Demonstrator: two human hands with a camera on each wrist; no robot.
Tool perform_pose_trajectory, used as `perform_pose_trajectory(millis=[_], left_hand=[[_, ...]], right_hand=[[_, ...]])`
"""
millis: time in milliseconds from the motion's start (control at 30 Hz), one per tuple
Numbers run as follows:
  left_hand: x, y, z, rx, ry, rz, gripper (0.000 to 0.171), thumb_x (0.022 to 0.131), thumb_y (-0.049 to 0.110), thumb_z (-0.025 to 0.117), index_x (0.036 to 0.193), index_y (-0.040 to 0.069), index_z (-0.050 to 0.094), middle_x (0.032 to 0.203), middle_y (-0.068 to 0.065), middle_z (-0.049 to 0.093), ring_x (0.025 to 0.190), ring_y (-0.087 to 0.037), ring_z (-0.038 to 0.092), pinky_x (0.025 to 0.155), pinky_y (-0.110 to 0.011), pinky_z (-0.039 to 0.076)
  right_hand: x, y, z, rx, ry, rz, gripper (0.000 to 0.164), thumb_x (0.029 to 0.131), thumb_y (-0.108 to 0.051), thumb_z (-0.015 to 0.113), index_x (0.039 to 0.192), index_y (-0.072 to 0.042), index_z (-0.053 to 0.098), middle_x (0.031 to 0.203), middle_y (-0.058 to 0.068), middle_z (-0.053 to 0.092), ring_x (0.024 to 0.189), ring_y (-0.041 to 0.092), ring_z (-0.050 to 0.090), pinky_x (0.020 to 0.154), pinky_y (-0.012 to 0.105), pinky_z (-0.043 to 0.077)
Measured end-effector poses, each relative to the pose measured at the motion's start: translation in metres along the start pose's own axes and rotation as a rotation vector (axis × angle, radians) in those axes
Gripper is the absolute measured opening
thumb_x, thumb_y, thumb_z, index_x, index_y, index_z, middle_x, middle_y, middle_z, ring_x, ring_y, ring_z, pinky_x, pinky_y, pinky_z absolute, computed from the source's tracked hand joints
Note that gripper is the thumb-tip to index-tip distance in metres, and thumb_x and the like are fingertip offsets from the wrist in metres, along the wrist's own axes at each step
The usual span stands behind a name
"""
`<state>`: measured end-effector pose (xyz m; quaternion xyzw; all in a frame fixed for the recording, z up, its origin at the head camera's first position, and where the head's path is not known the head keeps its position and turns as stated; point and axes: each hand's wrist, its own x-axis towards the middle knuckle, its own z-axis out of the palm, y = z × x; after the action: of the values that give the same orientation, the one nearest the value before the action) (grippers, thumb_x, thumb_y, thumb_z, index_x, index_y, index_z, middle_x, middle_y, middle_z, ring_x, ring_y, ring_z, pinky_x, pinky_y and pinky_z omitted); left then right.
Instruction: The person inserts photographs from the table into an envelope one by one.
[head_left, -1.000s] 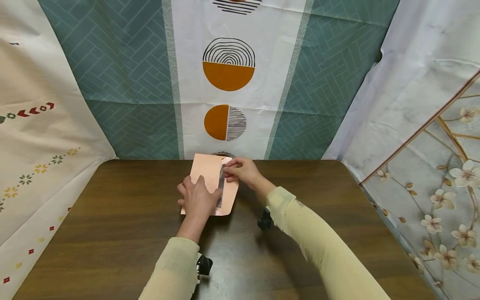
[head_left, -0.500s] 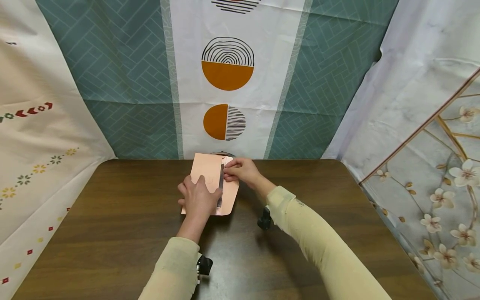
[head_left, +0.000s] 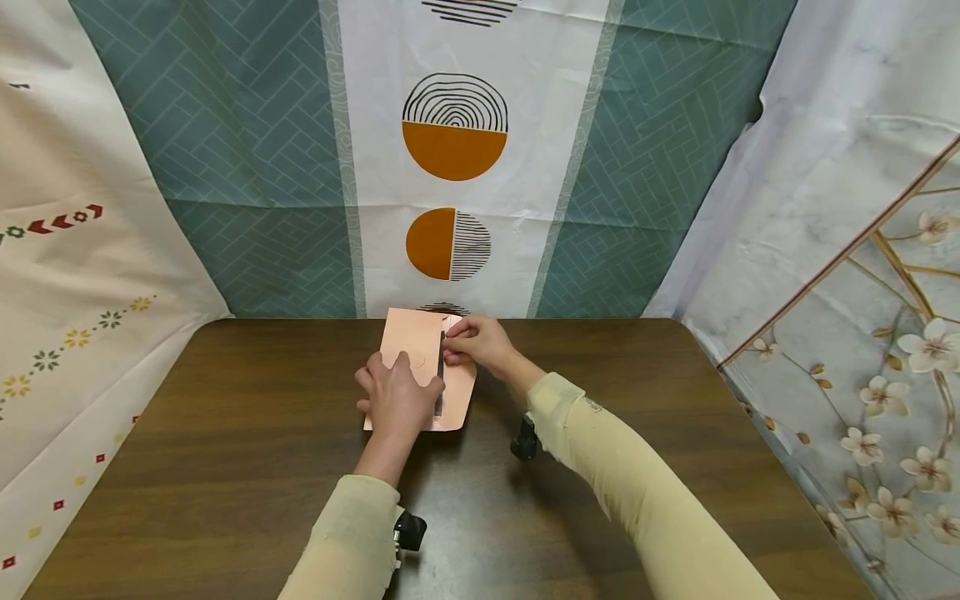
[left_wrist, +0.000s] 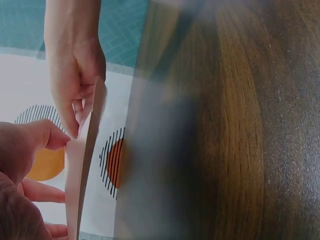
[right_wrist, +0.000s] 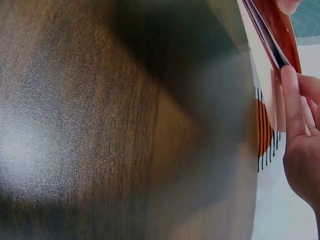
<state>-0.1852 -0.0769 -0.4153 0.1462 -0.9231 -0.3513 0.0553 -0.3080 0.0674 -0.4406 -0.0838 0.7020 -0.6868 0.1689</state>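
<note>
A pale pink envelope [head_left: 405, 330] is tilted up close over the far part of the table, its flap side facing right. A thin dark edge of a flat card [head_left: 440, 367] shows along its opening; the rest is hidden inside. My left hand [head_left: 397, 396] spans the envelope, thumb by the opening and fingers spread toward the far-left edge, holding it. My right hand [head_left: 483, 346] pinches the card at the upper end of the opening. From the right wrist view, the index fingertip [right_wrist: 289, 75] lies right at the dark edge, between the envelope's layers.
The brown wooden table [head_left: 247, 467] stretches out around both arms. A patterned cloth backdrop [head_left: 262, 167] hangs behind its far edge, with a floral sheet [head_left: 885, 375] on the right. Black wrist cameras sit under both sleeves.
The dark card's visible strip has narrowed as it slid left into the envelope. My right hand has shifted slightly left with it; the left hand stays in place.
</note>
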Motion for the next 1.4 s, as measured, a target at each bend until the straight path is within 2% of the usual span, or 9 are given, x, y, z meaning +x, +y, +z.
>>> perform_pose_trajectory(millis=[433, 567, 700, 867, 1067, 1133, 1200, 1400], left_hand=[[-0.001, -0.006, 0.005, 0.020, -0.013, -0.005, 0.067, 0.093, 0.036, 0.077, 0.143, -0.003, 0.059, 0.156, -0.034, 0.032, 0.144, -0.055, 0.023, 0.098, -0.080, 0.038], [-0.002, -0.008, 0.009, 0.039, -0.020, -0.014, 0.065, 0.092, 0.037, 0.078, 0.139, -0.004, 0.060, 0.154, -0.035, 0.033, 0.143, -0.055, 0.024, 0.097, -0.080, 0.038], [-0.003, -0.011, 0.013, 0.061, -0.023, -0.021, 0.064, 0.092, 0.036, 0.079, 0.137, -0.005, 0.060, 0.153, -0.035, 0.033, 0.142, -0.056, 0.025, 0.097, -0.079, 0.039], [-0.004, -0.015, 0.016, 0.089, -0.023, -0.021, 0.064, 0.092, 0.035, 0.079, 0.135, -0.007, 0.059, 0.150, -0.037, 0.034, 0.141, -0.057, 0.027, 0.095, -0.079, 0.039], [-0.007, -0.020, 0.022, 0.121, -0.016, -0.016, 0.064, 0.091, 0.033, 0.079, 0.135, -0.008, 0.058, 0.147, -0.038, 0.035, 0.138, -0.057, 0.030, 0.093, -0.078, 0.040], [-0.008, -0.022, 0.024, 0.125, -0.018, -0.016, 0.065, 0.091, 0.032, 0.080, 0.138, -0.007, 0.057, 0.147, -0.038, 0.035, 0.138, -0.058, 0.030, 0.093, -0.078, 0.041], [-0.008, -0.024, 0.025, 0.123, -0.022, -0.015, 0.067, 0.091, 0.031, 0.080, 0.142, -0.005, 0.055, 0.148, -0.039, 0.035, 0.139, -0.058, 0.029, 0.093, -0.078, 0.041], [-0.010, -0.026, 0.031, 0.112, -0.032, -0.016, 0.076, 0.091, 0.032, 0.081, 0.151, 0.000, 0.047, 0.150, -0.039, 0.032, 0.140, -0.058, 0.027, 0.095, -0.079, 0.039]], right_hand=[[-0.002, 0.003, -0.003, -0.142, -0.023, -0.034, 0.013, 0.095, 0.008, 0.074, 0.106, 0.010, 0.067, 0.085, 0.012, 0.074, 0.068, 0.014, 0.075, 0.069, 0.032, 0.064], [-0.004, 0.002, -0.009, -0.181, -0.030, -0.034, 0.014, 0.093, 0.007, 0.077, 0.104, 0.010, 0.068, 0.087, 0.016, 0.077, 0.071, 0.016, 0.076, 0.072, 0.036, 0.065], [-0.007, 0.000, -0.018, -0.220, -0.018, -0.029, 0.015, 0.093, 0.005, 0.078, 0.105, 0.009, 0.070, 0.090, 0.018, 0.078, 0.074, 0.018, 0.078, 0.080, 0.046, 0.065], [-0.011, -0.002, -0.032, -0.228, -0.012, -0.018, 0.017, 0.095, 0.004, 0.077, 0.109, 0.010, 0.070, 0.093, 0.018, 0.077, 0.081, 0.024, 0.079, 0.089, 0.056, 0.060], [-0.025, -0.002, -0.057, -0.259, -0.025, -0.041, 0.022, 0.096, 0.000, 0.076, 0.114, 0.012, 0.069, 0.100, 0.020, 0.078, 0.098, 0.043, 0.078, 0.086, 0.050, 0.063], [-0.030, -0.001, -0.065, -0.308, -0.030, -0.050, 0.027, 0.097, -0.002, 0.076, 0.118, 0.013, 0.068, 0.102, 0.020, 0.078, 0.104, 0.047, 0.075, 0.085, 0.048, 0.064], [-0.037, -0.002, -0.072, -0.398, -0.033, -0.060, 0.032, 0.099, -0.006, 0.076, 0.123, 0.013, 0.067, 0.105, 0.018, 0.078, 0.105, 0.046, 0.075, 0.085, 0.047, 0.064], [-0.058, -0.005, -0.093, -0.773, -0.029, -0.145, 0.042, 0.102, -0.024, 0.075, 0.134, 0.001, 0.069, 0.120, 0.012, 0.077, 0.108, 0.032, 0.075, 0.093, 0.046, 0.061]])
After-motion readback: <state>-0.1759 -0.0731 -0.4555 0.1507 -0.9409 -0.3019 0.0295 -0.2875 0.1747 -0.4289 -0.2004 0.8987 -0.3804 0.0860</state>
